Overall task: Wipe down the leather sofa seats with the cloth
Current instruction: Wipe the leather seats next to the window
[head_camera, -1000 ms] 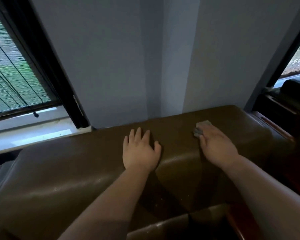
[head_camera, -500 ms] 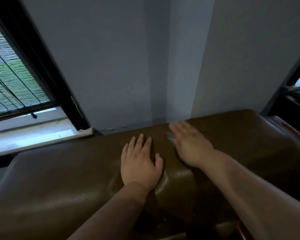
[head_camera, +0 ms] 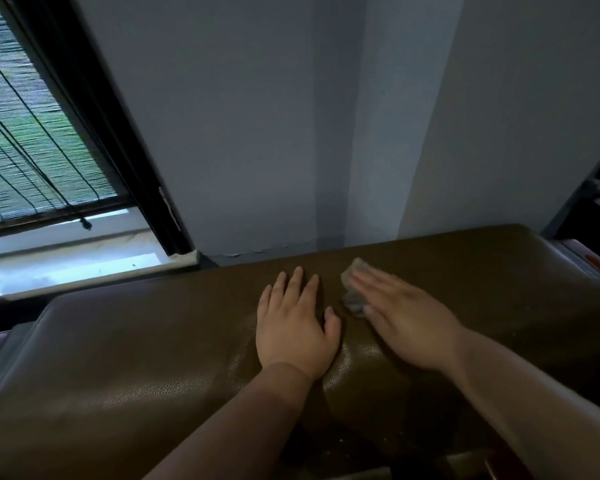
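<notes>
Mid-wipe: right hand [head_camera: 406,323] flat, pressing cloth [head_camera: 354,289] on sofa backrest [head_camera: 153,358] top, left hand [head_camera: 295,327] spread flat beside it; seats likely still pending.

Left hand [head_camera: 293,327]: palm down, fingers straight and slightly spread, thumb set out to the side; lies flat, holding nothing. Left forearm: bare, rising from the lower edge of the view toward the upper right.

Right hand [head_camera: 407,318]: palm down, fingers [head_camera: 371,280] straight and close together, pointing up and to the left; blurred. Right forearm: bare, entering from the lower right corner. The two hands lie just beside each other, apart.
</notes>
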